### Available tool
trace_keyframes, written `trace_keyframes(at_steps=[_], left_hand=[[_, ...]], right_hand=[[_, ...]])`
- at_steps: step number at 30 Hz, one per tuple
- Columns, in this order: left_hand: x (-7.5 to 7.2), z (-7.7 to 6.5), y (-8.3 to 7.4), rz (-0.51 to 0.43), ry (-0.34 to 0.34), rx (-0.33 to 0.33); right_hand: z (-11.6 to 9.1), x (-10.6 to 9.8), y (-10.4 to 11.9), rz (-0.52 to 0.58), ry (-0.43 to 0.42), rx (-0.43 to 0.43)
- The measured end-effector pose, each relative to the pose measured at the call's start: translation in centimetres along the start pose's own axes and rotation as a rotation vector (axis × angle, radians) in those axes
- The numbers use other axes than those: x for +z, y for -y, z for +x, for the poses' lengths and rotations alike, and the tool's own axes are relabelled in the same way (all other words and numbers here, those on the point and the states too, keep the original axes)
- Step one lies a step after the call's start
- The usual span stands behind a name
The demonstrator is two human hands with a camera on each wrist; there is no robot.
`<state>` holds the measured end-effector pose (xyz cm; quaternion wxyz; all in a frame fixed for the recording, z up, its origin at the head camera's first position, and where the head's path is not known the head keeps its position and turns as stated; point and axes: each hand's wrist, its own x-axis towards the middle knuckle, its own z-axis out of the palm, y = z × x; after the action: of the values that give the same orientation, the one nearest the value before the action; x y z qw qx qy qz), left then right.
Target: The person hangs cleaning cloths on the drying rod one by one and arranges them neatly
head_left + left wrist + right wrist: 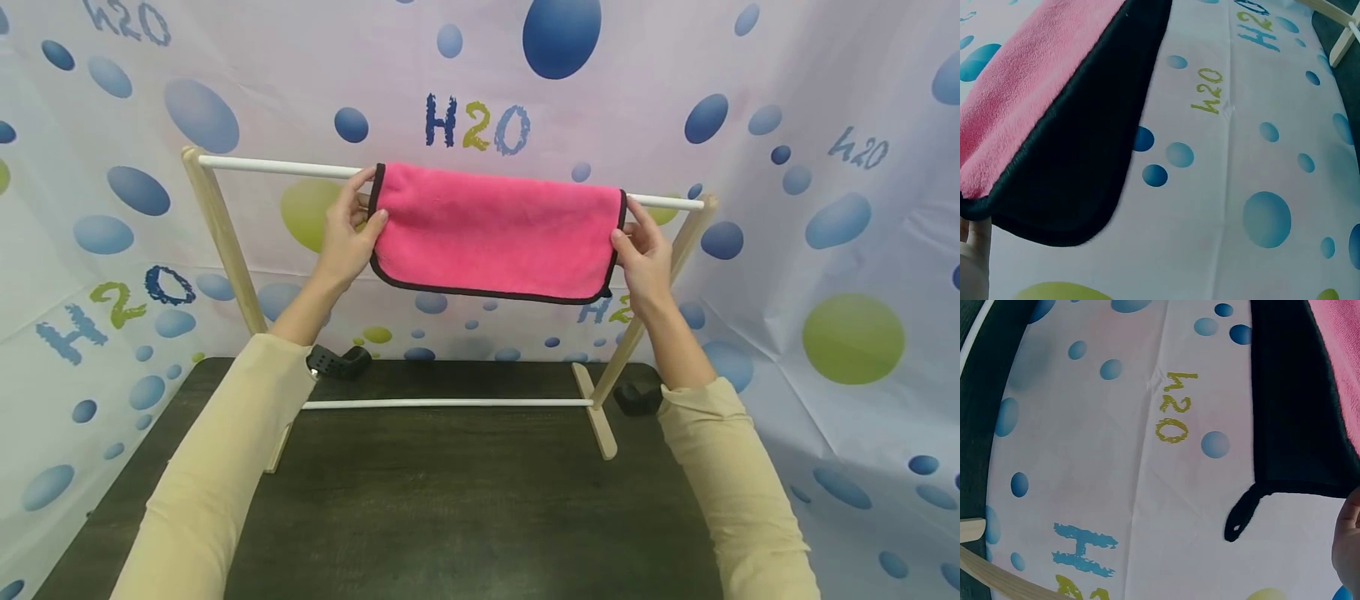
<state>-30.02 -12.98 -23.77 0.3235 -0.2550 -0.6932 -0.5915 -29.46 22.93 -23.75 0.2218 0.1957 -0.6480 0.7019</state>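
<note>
A pink towel (495, 233) with a black border hangs folded over the white top bar (277, 167) of a drying rack. My left hand (350, 237) pinches its left edge near the bar, thumb in front and fingers behind. At the opposite edge my right hand (643, 254) pinches the cloth in the same way. Both wrist views show the towel's dark layer (1079, 150) below the pink one, with part of the left hand (975, 256) and right hand (1347, 540) at the frame edges. A small black loop (1241, 515) hangs from one corner.
Wooden legs (225, 242) carry the rack on a dark table (465, 500). A lower white rod (450, 403) joins them near the tabletop. Behind stands a white curtain (637, 83) printed with blue and green dots and H2O lettering. Each wrist wears a black camera strap (337, 362).
</note>
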Motion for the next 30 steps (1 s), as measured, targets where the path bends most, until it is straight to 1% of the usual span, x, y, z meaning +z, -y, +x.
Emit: trace_keyframes(at_steps=[2,5,6,8,13,14,18,23,26,30], left_hand=[[0.1,0.2,0.0,0.004,-0.012,-0.020],[0.3,0.0,0.2,0.006,-0.019,-0.062],[0.3,-0.2,0.3,0.005,-0.019,-0.071],[0.5,-0.6,0.0,-0.007,-0.016,-0.089],[0.6,-1.9,-1.2,-0.026,0.013,-0.100],[0.6,-2.0,-1.2,-0.029,0.021,-0.105],[0.7,-2.7,-0.7,-0.038,0.044,-0.147],[1.0,-3.5,-0.1,-0.056,0.040,-0.178],[1.1,-3.9,0.2,-0.059,0.035,-0.200],[1.0,-4.4,0.6,-0.049,0.046,-0.238]], right_hand=[[0.3,0.1,0.0,-0.007,-0.016,0.016],[0.6,0.1,-0.1,-0.004,-0.033,0.037],[0.6,0.1,-0.2,-0.007,-0.038,0.044],[0.4,0.0,-0.4,-0.013,-0.045,0.045],[-0.1,-0.5,-0.8,-0.008,-0.044,0.025],[-0.2,-0.6,-0.8,-0.005,-0.044,0.021],[-0.6,-0.9,-1.2,-0.018,-0.045,0.035],[-1.0,-0.9,-1.8,-0.065,-0.051,0.082],[-1.2,-1.0,-2.0,-0.057,-0.048,0.098],[-1.7,-1.4,-2.3,-0.051,-0.035,0.119]])
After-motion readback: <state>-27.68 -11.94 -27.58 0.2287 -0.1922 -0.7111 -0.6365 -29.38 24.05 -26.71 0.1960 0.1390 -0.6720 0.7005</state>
